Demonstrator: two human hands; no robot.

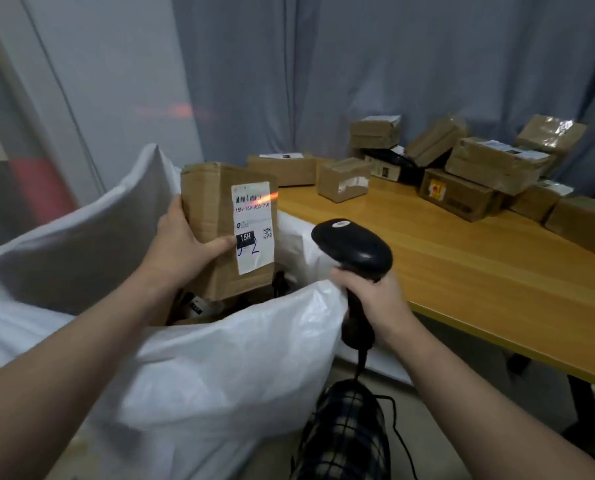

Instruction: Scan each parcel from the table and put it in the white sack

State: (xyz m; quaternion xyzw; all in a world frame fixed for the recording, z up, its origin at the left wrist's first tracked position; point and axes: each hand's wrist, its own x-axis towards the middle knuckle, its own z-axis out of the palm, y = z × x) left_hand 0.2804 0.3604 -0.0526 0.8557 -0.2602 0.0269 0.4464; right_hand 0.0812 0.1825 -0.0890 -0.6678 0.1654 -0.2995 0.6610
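The white sack point(220, 358) stands open-mouthed right against the near edge of the desk point(462, 271). Down its throat some cardboard and a few dark items point(199, 306) lie in shadow; what they are is hard to tell. Above that opening the left hand point(181, 244) holds a cardboard parcel point(206, 216) upright, fingers point(176, 206) wrapped round its far edge and the thumb pressed across the front onto the white shipping label point(254, 226). The parcel's bottom edge dips just inside the sack's mouth. The right hand point(375, 299) is clenched round the handle of a black scanner point(355, 247), whose head points at the label, and a red scan line point(270, 196) glows across the barcode. Farther back on the desk a loose heap of brown boxes point(497, 164) sits in front of a grey curtain point(393, 64).
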